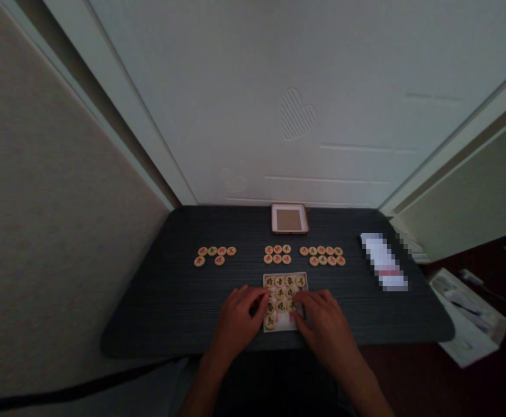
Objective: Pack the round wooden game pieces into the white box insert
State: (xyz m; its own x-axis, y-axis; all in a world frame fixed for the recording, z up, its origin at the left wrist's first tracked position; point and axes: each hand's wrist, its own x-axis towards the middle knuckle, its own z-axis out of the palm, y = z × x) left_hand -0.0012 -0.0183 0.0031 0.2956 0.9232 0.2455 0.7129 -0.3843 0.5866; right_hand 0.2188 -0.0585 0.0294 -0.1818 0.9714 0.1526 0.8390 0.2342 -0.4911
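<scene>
A shallow white box (286, 330) lies near the front edge of the table, with rows of round wooden xiangqi pieces (281, 306) in it, their characters in black. My left hand (240, 317) rests at the box's left side; thumb and index finger come together over the edge, by a piece in the second row. Whatever is between them is hidden. From the right, my right hand (324, 319) reaches over the box, its thumb and index finger around a xiangqi piece (292, 306) in the third row. Part of the box's right side is covered by this hand.
Red-lettered pieces lie in groups across the dark table (166, 313): left (212, 251), middle (277, 259) and right (321, 251). A brown-rimmed box part (290, 231) stands at the back. A blurred-out object (384, 262) lies right. Beyond the table is a white carton (470, 330).
</scene>
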